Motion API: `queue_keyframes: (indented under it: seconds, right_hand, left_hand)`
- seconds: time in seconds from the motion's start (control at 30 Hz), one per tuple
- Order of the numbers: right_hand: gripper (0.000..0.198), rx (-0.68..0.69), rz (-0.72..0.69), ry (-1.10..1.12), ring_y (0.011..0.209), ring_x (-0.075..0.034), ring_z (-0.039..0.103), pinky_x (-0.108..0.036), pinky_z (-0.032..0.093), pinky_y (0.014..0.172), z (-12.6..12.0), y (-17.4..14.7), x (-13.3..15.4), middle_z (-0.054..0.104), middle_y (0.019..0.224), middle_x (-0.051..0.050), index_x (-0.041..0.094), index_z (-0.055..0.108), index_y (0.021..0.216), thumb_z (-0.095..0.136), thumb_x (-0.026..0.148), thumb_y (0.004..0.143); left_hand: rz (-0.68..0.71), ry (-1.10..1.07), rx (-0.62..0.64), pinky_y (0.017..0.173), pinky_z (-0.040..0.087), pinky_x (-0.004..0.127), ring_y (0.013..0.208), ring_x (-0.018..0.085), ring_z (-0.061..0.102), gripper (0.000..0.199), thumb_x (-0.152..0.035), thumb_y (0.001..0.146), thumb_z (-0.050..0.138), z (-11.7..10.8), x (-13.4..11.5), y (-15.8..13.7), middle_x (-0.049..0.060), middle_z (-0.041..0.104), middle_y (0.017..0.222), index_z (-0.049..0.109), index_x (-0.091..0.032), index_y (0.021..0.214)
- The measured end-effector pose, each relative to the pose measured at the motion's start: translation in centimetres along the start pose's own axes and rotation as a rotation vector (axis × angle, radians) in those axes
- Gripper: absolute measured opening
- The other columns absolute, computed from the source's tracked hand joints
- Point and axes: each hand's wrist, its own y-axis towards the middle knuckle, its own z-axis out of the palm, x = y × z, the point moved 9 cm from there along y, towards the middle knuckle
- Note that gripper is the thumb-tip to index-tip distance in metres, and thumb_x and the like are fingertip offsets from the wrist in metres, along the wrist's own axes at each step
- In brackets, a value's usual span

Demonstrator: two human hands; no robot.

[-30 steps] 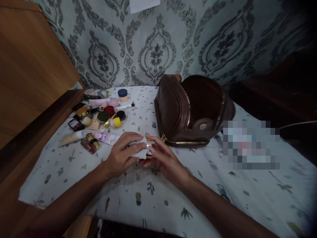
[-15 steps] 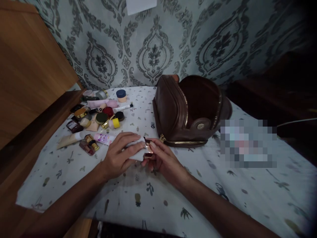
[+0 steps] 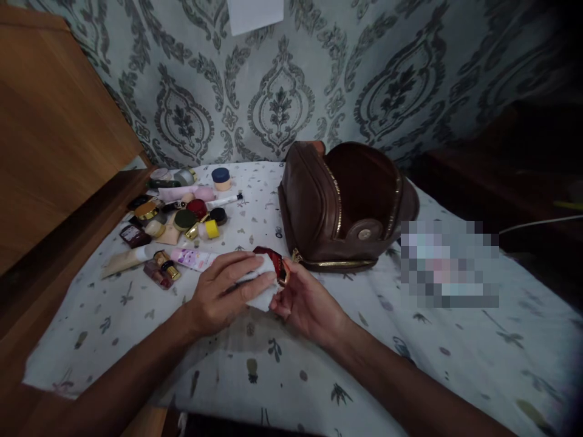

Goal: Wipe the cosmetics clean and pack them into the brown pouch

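Observation:
My left hand (image 3: pixel 216 294) is closed on a folded white wipe (image 3: pixel 263 296) and presses it against a shiny dark red and gold cosmetic case (image 3: pixel 276 262). My right hand (image 3: pixel 310 303) grips the gold right end of that case between thumb and fingers. Part of the case is hidden behind the wipe, so its exact kind does not show. Just beyond my right hand stands a brown leather bag (image 3: pixel 305 206), unzipped and gaping. A tube with a purple print (image 3: pixel 194 258) lies beside my left hand's knuckles.
Several cosmetics lie at the left: a beige tube (image 3: pixel 121 261), a blue-lidded jar (image 3: pixel 221 178), a dark green lid (image 3: pixel 185 219). A blurred-out object (image 3: pixel 449 264) is at the right on the printed cloth (image 3: pixel 319 388). A wooden panel (image 3: pixel 59 91) borders the left.
The case has turned in my hands, and its dark red face now shows above the wipe. Both hands have shifted slightly down. The view has moved a little.

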Motion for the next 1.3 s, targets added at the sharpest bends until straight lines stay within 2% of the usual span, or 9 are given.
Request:
queue_keyframes:
  seconds: [0.17,0.3,0.4,0.5,0.7,0.9,1.03,1.17,1.3]
  right_hand:
    - [0.031,0.048,0.04,0.027,0.046,-0.011,0.059,-0.016,0.032,0.037,0.5,-0.4,0.2,0.064,0.058,0.0,0.016,0.062,0.082,0.061,0.046,0.088]
    - [0.031,0.088,0.072,0.083,0.046,-0.01,0.056,-0.016,0.031,0.038,1.2,-0.5,-0.1,0.064,0.06,-0.001,0.017,0.061,0.084,0.058,0.047,0.091]
    - [0.03,0.085,0.082,0.121,0.046,-0.009,0.055,-0.017,0.031,0.038,1.3,-0.6,-0.3,0.063,0.061,0.0,0.018,0.058,0.081,0.063,0.047,0.088]
    - [0.032,0.066,0.099,0.117,0.046,-0.01,0.056,-0.017,0.03,0.039,1.0,-0.7,-0.7,0.061,0.058,0.002,0.019,0.057,0.08,0.065,0.049,0.086]
    - [0.027,-0.01,0.089,0.112,0.047,-0.01,0.055,-0.018,0.028,0.04,0.4,-0.6,-0.6,0.061,0.058,0.003,0.02,0.06,0.09,0.061,0.046,0.091]
    - [0.033,-0.044,0.147,0.232,0.039,-0.009,0.045,-0.018,0.026,0.038,-0.6,-0.3,-1.2,0.055,0.049,0.004,0.019,0.052,0.069,0.058,0.042,0.092]
    - [0.038,0.052,0.182,0.308,0.034,-0.006,0.035,-0.017,0.027,0.037,-0.4,-0.3,-1.2,0.057,0.049,0.004,0.018,0.052,0.065,0.056,0.044,0.092]
    - [0.039,0.186,0.183,0.28,0.035,-0.004,0.029,-0.016,0.029,0.038,0.6,-0.5,-0.8,0.063,0.056,0.002,0.015,0.06,0.07,0.053,0.046,0.093]
    - [0.045,0.221,0.185,0.235,0.036,-0.003,0.027,-0.015,0.029,0.037,0.6,-0.5,-0.9,0.064,0.058,-0.001,0.012,0.061,0.067,0.05,0.047,0.094]
  left_hand:
    - [-0.037,-0.035,0.024,0.092,0.056,0.043,0.113,0.026,0.058,0.039,-0.02,0.099,0.045,0.2,0.7,-0.3,0.014,0.065,0.116,0.053,-0.015,0.138]
    - [-0.05,0.01,-0.001,0.092,0.055,0.042,0.113,0.026,0.057,0.042,-0.016,0.098,0.044,0.0,0.7,-0.3,0.015,0.061,0.117,0.052,-0.017,0.14]
    - [-0.04,0.064,-0.027,0.093,0.055,0.04,0.111,0.024,0.056,0.042,-0.012,0.098,0.042,-0.1,0.3,-0.1,0.013,0.058,0.116,0.054,-0.019,0.138]
    - [0.002,0.138,-0.019,0.094,0.055,0.038,0.111,0.023,0.056,0.035,-0.011,0.097,0.046,0.1,-0.4,0.0,0.012,0.057,0.115,0.062,-0.017,0.127]
    - [0.118,0.254,0.07,0.096,0.054,0.032,0.113,0.021,0.059,0.028,-0.012,0.096,0.052,1.2,-1.7,-0.1,0.01,0.067,0.113,0.065,-0.012,0.122]
    - [0.187,0.213,0.07,0.092,0.054,0.029,0.115,0.016,0.062,0.026,-0.009,0.098,0.05,1.0,-2.5,-0.2,0.004,0.074,0.109,0.065,-0.014,0.118]
    - [0.167,0.154,0.057,0.087,0.056,0.028,0.114,0.016,0.063,0.024,-0.007,0.096,0.053,0.7,-2.4,-0.1,0.004,0.075,0.106,0.066,-0.013,0.115]
    - [0.079,0.044,0.023,0.092,0.058,0.031,0.12,0.019,0.06,0.027,-0.005,0.092,0.057,0.5,-1.5,-0.4,0.008,0.073,0.11,0.064,-0.009,0.118]
    - [0.021,-0.043,-0.013,0.09,0.06,0.036,0.115,0.022,0.061,0.031,-0.005,0.093,0.054,0.3,-1.0,-0.4,0.012,0.07,0.11,0.061,-0.008,0.123]
